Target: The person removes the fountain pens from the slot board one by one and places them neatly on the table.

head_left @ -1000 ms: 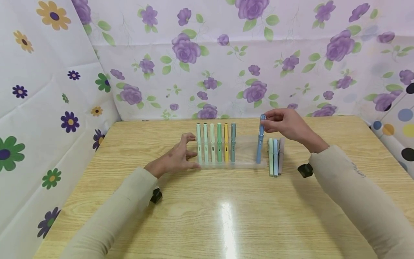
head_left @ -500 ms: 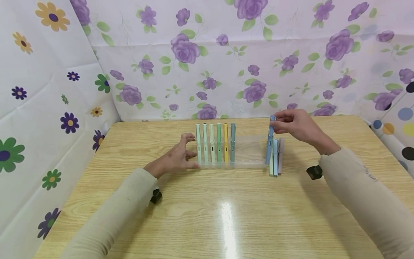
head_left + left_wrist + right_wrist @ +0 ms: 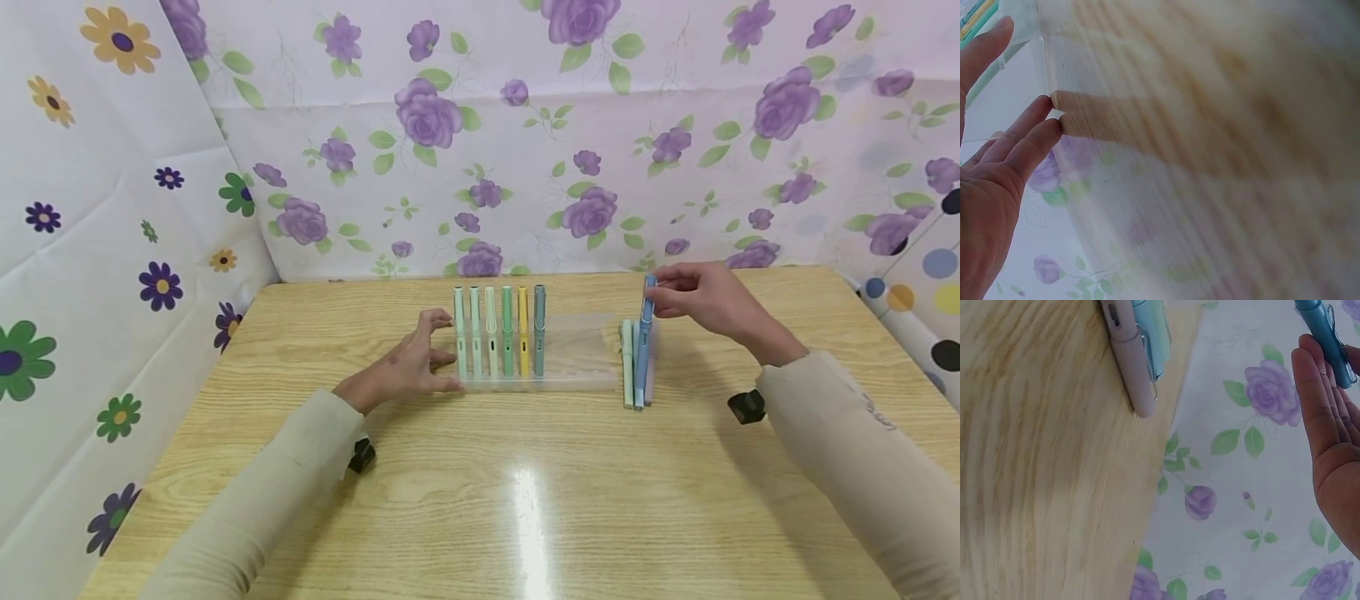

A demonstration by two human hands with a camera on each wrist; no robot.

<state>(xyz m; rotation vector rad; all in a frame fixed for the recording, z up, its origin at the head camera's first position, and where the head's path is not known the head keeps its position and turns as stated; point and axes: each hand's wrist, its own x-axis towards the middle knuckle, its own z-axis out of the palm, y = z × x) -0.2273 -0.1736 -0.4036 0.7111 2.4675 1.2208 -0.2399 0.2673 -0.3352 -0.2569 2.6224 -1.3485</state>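
My right hand (image 3: 693, 296) pinches the top end of a blue pen (image 3: 643, 342), which stands tilted over three pens lying on the table: a green pen (image 3: 627, 367), a light blue one and a lilac pen (image 3: 652, 375). In the right wrist view the blue pen (image 3: 1325, 337) sits at my fingertips (image 3: 1322, 419), above the lilac pen (image 3: 1132, 369). My left hand (image 3: 420, 362) rests with spread fingers against the left end of a clear tray (image 3: 577, 354). The tray holds several pastel pens (image 3: 498, 333) in a row. In the left wrist view my fingers (image 3: 1025, 134) touch the tray's corner (image 3: 1022, 69).
The wooden table (image 3: 525, 500) is boxed in by flowered cloth walls (image 3: 525, 150) at the back and on both sides. The right half of the tray has no pens in it. Small black wrist mounts (image 3: 746, 406) hang under both sleeves.
My right hand has carried the blue pen to the right, from the tray's right end to over the three pens on the table. The left hand has stayed put.
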